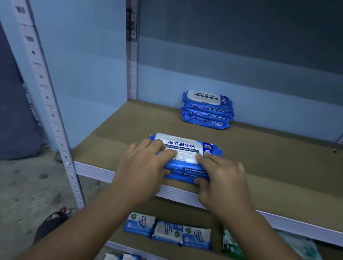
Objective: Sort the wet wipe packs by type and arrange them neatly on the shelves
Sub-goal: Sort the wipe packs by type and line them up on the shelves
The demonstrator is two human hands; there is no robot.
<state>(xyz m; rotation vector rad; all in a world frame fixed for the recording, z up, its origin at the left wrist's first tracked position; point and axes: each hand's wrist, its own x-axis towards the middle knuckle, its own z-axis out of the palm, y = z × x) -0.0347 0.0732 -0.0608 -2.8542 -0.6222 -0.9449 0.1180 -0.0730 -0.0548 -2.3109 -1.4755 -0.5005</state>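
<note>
Antabax packs (182,145) | shelving step, left hand (142,169) and right hand (225,178) gripping them | next: nudge toward rear stack (207,110), I guess

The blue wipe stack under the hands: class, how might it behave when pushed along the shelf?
The front stack probably squashes a little: soft wrappers, gripped by the left hand and right hand. Its glossy packs may slide over each other, shearing the pile. Flat and wide, it seems unlikely to tip on the shelf.
</note>
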